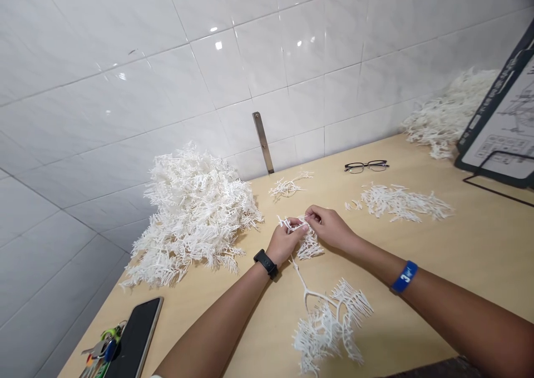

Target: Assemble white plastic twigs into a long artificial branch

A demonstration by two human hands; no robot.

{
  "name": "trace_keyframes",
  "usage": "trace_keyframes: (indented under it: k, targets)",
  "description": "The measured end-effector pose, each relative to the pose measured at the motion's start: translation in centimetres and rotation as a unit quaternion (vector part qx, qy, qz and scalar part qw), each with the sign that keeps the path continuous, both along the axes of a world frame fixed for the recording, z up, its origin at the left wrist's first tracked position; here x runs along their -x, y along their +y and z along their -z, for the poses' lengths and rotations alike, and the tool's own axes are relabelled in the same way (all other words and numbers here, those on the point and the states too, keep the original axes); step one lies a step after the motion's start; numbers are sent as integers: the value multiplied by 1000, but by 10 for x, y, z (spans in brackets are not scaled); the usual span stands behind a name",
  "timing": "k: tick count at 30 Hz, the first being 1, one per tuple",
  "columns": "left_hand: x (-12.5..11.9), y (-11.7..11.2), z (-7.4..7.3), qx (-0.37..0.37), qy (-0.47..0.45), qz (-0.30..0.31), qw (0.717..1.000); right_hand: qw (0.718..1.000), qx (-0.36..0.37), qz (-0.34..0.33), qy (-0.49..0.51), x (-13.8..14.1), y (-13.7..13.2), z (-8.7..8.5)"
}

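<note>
My left hand (284, 242), with a black band at its wrist, is closed on a white branched plastic sprig (285, 222). The fingertips of my right hand (331, 227) pinch together at the sprig's right end; the exact bit between them is too small to make out. Just below the hands lies a small heap of white plastic bits (311, 248). Nearer to me, between my forearms, rests a larger white branched piece (327, 317) with many fine twigs.
A tall pile of white branched pieces (196, 211) stands at left. Loose bits (403, 202), glasses (367, 166) and a few bare stems (287, 187) lie further back. A phone (136, 339) and keys (100, 350) sit front left; a clipboard (500, 127) and another white pile (450, 111), right.
</note>
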State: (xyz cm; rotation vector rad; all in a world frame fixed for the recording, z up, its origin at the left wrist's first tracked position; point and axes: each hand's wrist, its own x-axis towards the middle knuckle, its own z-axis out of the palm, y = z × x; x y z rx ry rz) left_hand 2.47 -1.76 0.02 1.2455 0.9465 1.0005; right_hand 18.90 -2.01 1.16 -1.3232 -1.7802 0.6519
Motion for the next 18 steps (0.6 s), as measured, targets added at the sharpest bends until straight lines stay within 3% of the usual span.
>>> trace_keyframes:
  k: [7, 10, 13, 15, 18]
  targets:
    - [3, -1, -3, -50, 117, -6, 992, 996, 23, -87, 21, 1, -4, -1]
    - [4, -3, -3, -118, 174, 39, 977, 990, 56, -130, 12, -4, -3, -2]
    - [6, -4, -3, -170, 229, 105, 953, 984, 74, -148, -63, -9, -2, -4]
    - [7, -5, -4, -182, 260, 138, 938, 975, 89, -181, -97, -13, -2, -7]
    - [11, -5, -6, -149, 266, 179, 935, 956, 134, -252, -69, -16, -4, -11]
